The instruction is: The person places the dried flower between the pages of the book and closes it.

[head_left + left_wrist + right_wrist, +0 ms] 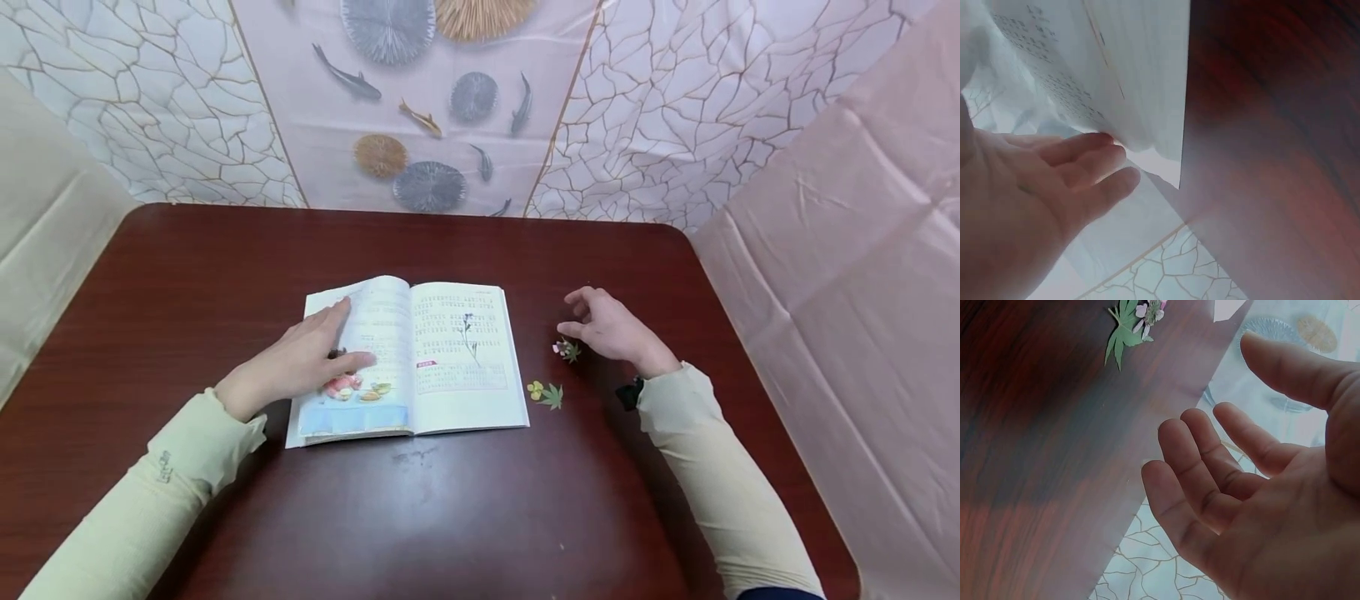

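Observation:
An open book [457, 408] lies on the table, a thin sprig with small purple flowers [468, 337] flat on its right page. My left hand [296, 358] rests on the left page, fingers extended and thumb spread toward the middle. In the left wrist view, the fingertips touch the page [1147, 94] near its edge. My right hand [611, 325] is to the right of the book, holding nothing, fingers slightly bent and apart. Close below its thumb lie a small pink-white flower [1150, 312] and a green leaf [1124, 331]. A yellow flower [535, 390] and another green leaf [552, 396] lie beside the book's right edge.
The dark red-brown table [465, 517] has rounded far corners. Behind it hangs a patterned cloth [315, 142] with fish and round motifs, and pale cloth [847, 292] borders the right side.

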The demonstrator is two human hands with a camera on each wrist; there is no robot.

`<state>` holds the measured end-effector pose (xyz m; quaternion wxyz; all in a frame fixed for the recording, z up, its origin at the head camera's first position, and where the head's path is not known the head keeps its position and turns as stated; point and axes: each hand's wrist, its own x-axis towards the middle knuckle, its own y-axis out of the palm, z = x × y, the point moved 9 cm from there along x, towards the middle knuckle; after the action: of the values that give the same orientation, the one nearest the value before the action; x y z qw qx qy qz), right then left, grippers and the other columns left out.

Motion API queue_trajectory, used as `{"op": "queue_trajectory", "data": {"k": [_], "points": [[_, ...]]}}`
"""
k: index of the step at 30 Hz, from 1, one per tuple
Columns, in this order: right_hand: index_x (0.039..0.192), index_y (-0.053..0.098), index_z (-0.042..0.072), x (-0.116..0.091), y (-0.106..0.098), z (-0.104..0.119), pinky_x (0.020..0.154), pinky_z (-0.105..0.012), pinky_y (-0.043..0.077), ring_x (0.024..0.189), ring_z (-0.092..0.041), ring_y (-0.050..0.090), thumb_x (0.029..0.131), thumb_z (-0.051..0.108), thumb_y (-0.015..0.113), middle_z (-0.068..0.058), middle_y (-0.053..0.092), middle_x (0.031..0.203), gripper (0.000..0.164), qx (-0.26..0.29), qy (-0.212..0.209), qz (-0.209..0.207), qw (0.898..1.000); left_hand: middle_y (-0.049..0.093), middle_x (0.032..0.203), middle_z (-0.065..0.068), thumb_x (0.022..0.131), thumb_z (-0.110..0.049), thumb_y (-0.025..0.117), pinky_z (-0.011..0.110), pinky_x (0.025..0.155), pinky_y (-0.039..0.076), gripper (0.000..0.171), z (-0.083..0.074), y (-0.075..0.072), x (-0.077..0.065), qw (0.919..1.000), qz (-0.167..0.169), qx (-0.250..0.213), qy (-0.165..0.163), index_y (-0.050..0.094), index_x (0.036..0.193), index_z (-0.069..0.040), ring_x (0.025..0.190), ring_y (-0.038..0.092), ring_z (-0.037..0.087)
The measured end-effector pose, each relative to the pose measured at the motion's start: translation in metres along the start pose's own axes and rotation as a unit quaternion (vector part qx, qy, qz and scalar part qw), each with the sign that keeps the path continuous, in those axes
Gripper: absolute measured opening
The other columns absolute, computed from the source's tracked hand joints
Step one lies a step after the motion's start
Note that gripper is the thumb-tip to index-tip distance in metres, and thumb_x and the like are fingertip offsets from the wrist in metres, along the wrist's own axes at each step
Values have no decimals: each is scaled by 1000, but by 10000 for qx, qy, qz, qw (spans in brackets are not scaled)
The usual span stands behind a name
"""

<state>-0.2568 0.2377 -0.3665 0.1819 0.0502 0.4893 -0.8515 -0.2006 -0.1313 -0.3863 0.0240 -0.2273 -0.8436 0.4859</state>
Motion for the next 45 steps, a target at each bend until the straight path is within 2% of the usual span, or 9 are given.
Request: {"op": "queue_trajectory", "data": {"k": [8,15,19,24,29,31,36,38,45], "points": [[133,47,-4,1,3,-1,90,-48,46,100,-34,54,93,18,66,-22,52,119,50,-21,-111,-42,9999,22,158,17,98,-59,40,53,114,18,85,-8,-3,0,9974,-97,-685,184,13,155,-2,146,16,34],[134,46,-3,1,0,-4,90,-48,45,101,-34,53,94,18,66,-23,51,120,49,-33,-22,-55,10000,23,159,11,102,-45,46,51,115,15,64,-36,-3,1,9887,-207,-1040,1063,33,150,-5,147,13,28],[134,46,-3,2,2,-5,90,-48,45,101,-34,54,94,20,65,-22,51,120,50,-48,8,-46,10000,9,162,14,98,-48,52,57,114,8,65,-54,4,-4,9881,-389,-511,1400,40,148,-9,148,2,31],[134,46,-3,3,2,-4,89,-48,45,100,-34,54,94,21,65,-22,51,119,50,-42,-25,-44,10000,18,156,16,91,-55,61,58,112,9,81,-75,16,-13,9806,-603,449,1808,30,153,-13,143,16,31],[133,46,-4,4,2,-4,90,-48,45,101,-34,54,94,20,65,-23,51,119,50,-9,-62,-40,10000,30,156,5,89,-53,64,52,116,6,95,-93,29,-22,9786,-161,643,1950,11,157,-14,144,24,22],[133,46,-4,4,2,-3,90,-48,45,101,-34,54,94,19,65,-23,50,119,49,-7,-65,-33,10000,29,157,5,89,-51,65,52,116,7,92,-98,33,-25,9769,1,685,2022,16,157,-14,145,23,23],[127,52,-4,4,3,-5,87,-46,46,97,-33,55,94,15,64,-22,52,116,40,-144,-71,5,9999,37,153,10,91,-48,64,57,114,11,65,-106,41,-32,9656,186,975,2402,48,144,-14,144,25,29],[120,57,-4,5,5,-6,83,-44,47,92,-30,56,94,14,64,-20,56,110,33,-264,-95,34,9996,41,150,11,91,-48,65,58,114,11,58,-107,45,-33,9649,309,990,2414,57,137,-15,143,27,30],[104,65,0,6,15,-8,69,-35,45,73,-21,57,90,14,71,-9,64,88,21,-549,-120,332,9979,44,148,10,91,-48,64,58,114,9,51,-104,51,-32,9664,427,1093,2289,64,129,-15,142,29,31]]}}
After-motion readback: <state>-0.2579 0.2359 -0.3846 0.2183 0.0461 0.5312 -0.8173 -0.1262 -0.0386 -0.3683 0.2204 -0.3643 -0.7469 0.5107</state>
